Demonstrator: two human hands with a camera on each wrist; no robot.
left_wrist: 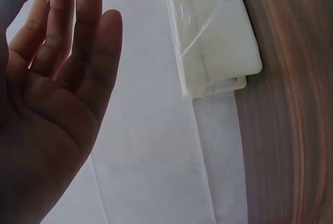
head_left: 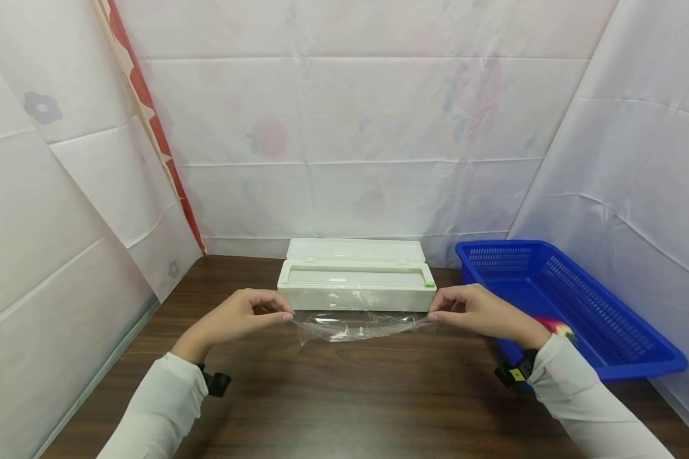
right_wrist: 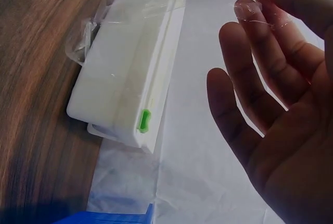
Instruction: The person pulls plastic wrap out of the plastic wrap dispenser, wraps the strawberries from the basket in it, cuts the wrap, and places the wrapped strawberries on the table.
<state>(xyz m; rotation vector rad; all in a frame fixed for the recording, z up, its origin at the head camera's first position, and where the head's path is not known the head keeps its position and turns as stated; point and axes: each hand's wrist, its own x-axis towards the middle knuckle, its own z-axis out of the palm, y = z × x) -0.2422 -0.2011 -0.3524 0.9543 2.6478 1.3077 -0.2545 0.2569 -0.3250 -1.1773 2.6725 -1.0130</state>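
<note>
A white cling film dispenser box (head_left: 356, 296) stands on the table with its lid (head_left: 356, 249) tipped back. A sheet of clear cling film (head_left: 350, 328) stretches across in front of it. My left hand (head_left: 238, 317) pinches one corner of the film between thumb and fingertips, and my right hand (head_left: 476, 311) pinches the other corner. The film sags a little between the two hands. In the right wrist view a green slider (right_wrist: 144, 121) sits at the end of the box (right_wrist: 119, 62). The left wrist view shows film running over the box's other end (left_wrist: 216, 36).
A blue plastic basket (head_left: 600, 299) stands at the right, with a red strawberry-like object (head_left: 555, 327) in it, partly hidden by my right wrist. White patterned sheets (head_left: 356, 127) enclose the back and sides of the dark wooden table (head_left: 350, 408).
</note>
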